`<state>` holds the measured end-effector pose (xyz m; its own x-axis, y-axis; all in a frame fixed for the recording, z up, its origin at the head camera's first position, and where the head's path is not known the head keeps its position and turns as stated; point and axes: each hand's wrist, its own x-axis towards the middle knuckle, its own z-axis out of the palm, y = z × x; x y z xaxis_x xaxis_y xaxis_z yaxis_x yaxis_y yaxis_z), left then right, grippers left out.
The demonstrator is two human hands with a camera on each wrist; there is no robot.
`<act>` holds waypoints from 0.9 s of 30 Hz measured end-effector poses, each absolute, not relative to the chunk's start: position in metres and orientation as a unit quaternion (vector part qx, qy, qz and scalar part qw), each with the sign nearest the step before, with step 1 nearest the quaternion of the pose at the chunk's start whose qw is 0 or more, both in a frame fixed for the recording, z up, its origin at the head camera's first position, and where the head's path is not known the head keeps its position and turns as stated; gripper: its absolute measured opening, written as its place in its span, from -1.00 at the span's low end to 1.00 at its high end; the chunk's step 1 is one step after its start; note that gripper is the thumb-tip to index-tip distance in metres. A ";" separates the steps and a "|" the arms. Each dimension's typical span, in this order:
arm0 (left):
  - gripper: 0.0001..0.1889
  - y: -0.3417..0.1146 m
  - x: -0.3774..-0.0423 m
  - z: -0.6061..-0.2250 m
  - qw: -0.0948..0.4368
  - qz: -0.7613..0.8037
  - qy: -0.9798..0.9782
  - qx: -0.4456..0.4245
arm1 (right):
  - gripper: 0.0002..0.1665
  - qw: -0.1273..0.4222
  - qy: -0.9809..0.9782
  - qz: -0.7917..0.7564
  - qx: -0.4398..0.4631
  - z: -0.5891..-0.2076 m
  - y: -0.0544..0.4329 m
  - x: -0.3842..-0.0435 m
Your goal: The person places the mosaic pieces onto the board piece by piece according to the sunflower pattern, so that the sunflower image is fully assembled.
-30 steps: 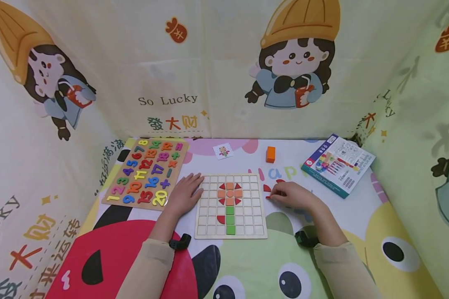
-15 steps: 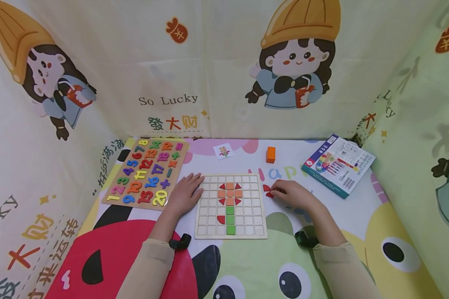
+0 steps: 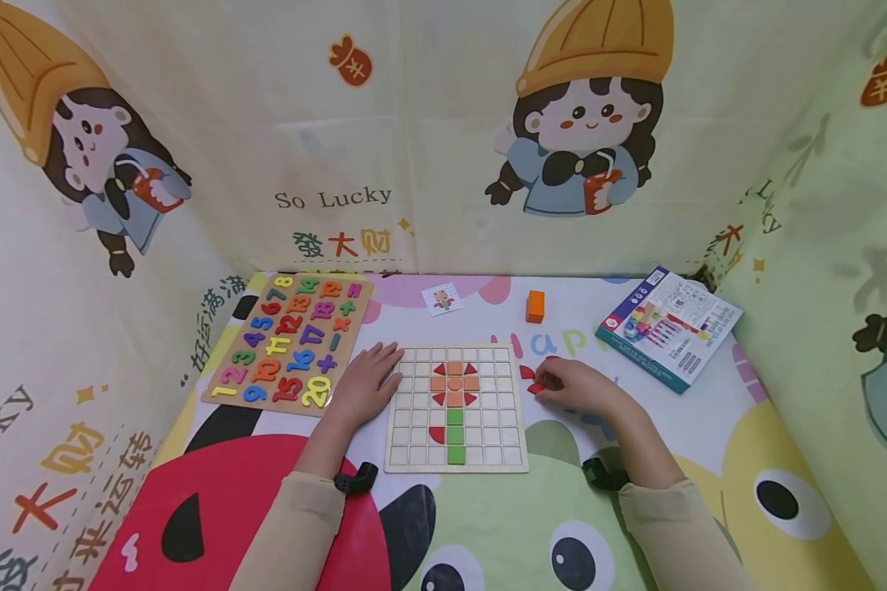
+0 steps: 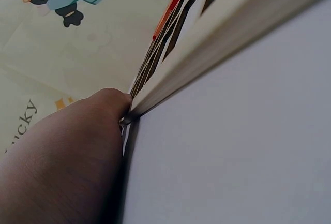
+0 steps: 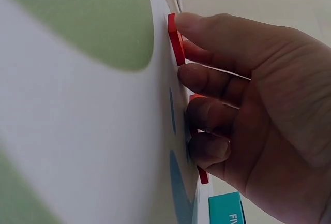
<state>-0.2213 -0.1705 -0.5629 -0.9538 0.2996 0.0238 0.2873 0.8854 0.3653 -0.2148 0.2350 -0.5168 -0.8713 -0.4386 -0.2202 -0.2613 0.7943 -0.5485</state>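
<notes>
My left hand [image 3: 369, 382] rests flat at the left edge of the wooden grid board [image 3: 498, 444], fingers extended. In the left wrist view, its thumb [image 4: 67, 154] lies against the board's rim. On the board are orange squares and red triangles in a flower shape, green squares below, and a red quarter-circle piece [image 3: 437, 434] beside the green. Right of the board, my right hand [image 3: 578, 384] pinches a red quarter-circle tile [image 3: 535, 388] between thumb and index finger, low on the table; the other fingers are curled. Another red tile [image 3: 526, 373] lies beside it; a third is partly hidden.
A number board [image 3: 281, 369] with colourful numerals lies left. Behind the grid board are a small pattern card [image 3: 442, 299] and an orange block [image 3: 535, 306]. A teal-edged box [image 3: 668, 328] lies at the back right. Printed cloth walls [image 3: 443, 148] enclose the table.
The red tile at my right fingertips has shifted slightly and turned. My right hand has moved only a little; the left hand and the board stay still.
</notes>
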 end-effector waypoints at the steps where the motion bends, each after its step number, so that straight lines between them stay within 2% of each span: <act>1: -0.40 -0.170 -0.221 -0.563 0.017 0.186 0.971 0.151 | -0.79 0.172 0.932 -0.258 -0.189 -0.517 0.235 -0.214; 13: -0.41 -0.170 -0.220 -0.563 0.007 0.185 0.971 0.153 | -0.71 0.170 0.936 -0.242 -0.191 -0.516 0.233 -0.213; 17: -0.40 -0.171 -0.221 -0.564 0.015 0.185 0.972 0.147 | -0.75 0.183 0.932 -0.246 -0.195 -0.516 0.234 -0.213; 22: -0.39 -0.171 -0.221 -0.564 0.018 0.188 0.971 0.145 | -0.68 0.204 0.923 -0.250 -0.210 -0.516 0.236 -0.213; 27: -0.39 -0.170 -0.221 -0.564 0.018 0.187 0.971 0.146 | -0.72 0.203 0.922 -0.251 -0.213 -0.517 0.237 -0.213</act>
<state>-0.2211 -0.1705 -0.5638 -0.9565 0.2911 0.0188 0.2773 0.8872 0.3688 -0.2128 0.2367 -0.5175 -0.8271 -0.4945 -0.2671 -0.2909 0.7834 -0.5493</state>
